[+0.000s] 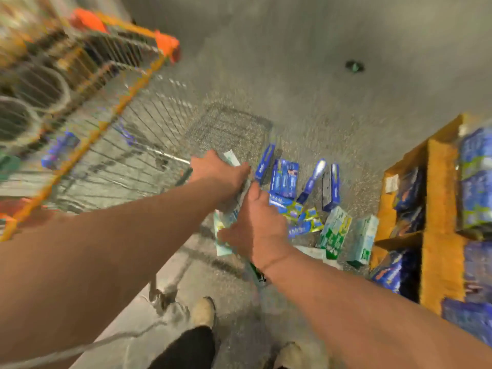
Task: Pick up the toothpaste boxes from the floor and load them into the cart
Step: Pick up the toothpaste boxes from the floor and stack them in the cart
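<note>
A stack of pale green toothpaste boxes (223, 233) is held between both hands, above the floor beside the cart. My left hand (218, 170) grips its far end and my right hand (255, 222) grips its near end. Several blue and green toothpaste boxes (285, 179) lie scattered on the grey floor just right of my hands. The wire cart (106, 134) with orange trim stands to the left; blue boxes (60, 150) lie inside it. The picture is blurred by motion.
Open cardboard cartons (436, 209) filled with blue boxes stand on the right. My two shoes (203, 311) are at the bottom. The cart's wheel (159, 296) sits near my left foot. A small dark object (354, 66) lies on the floor farther off.
</note>
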Demonstrator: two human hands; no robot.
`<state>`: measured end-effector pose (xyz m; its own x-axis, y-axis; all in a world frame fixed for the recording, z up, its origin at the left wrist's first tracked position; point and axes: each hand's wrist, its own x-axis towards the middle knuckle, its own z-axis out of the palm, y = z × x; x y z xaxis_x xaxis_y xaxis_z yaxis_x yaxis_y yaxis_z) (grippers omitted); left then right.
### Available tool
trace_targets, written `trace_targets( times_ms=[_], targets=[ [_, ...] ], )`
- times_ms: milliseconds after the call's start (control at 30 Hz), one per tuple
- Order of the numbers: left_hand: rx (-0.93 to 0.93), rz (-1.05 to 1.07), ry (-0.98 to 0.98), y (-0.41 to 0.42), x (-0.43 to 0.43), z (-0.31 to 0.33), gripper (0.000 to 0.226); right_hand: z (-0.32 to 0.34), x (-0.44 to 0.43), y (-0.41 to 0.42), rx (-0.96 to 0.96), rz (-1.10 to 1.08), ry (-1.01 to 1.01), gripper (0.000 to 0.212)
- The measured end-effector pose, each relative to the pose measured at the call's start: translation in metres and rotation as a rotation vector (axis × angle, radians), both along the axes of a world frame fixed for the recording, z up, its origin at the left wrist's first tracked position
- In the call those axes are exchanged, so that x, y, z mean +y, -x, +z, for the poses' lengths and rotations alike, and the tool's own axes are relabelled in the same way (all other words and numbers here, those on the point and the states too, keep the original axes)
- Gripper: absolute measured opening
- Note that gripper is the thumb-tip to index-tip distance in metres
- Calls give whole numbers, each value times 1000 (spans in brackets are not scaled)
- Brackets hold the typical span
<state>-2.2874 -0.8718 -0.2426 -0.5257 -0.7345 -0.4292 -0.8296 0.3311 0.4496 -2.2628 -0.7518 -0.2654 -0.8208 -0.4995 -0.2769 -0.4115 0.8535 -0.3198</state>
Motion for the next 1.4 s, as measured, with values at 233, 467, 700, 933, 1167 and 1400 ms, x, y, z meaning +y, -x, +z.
trace_targets(
  times_ms=[233,467,700,933,1167,1400],
  targets=[
    [73,-612,501,-61,-78,199,87,197,-52,16,30,221,-26,95],
    [-268,-1008,801,-102,-131,288,136,310,-110,2,116,407,-1,103],
    [-158,-1003,868,-130,-227,316,106,343,-199,-31,227,563,-16,88],
    [-195,-908,832,-157,-317,322,96,334,-279,-40,290,612,-23,97],
    [-293,-859,729,-163,-378,287,105,295,-353,-36,234,691,-46,99],
    [-417,-787,680,-182,-445,243,108,240,-433,-50,155,712,-3,93]
  ],
)
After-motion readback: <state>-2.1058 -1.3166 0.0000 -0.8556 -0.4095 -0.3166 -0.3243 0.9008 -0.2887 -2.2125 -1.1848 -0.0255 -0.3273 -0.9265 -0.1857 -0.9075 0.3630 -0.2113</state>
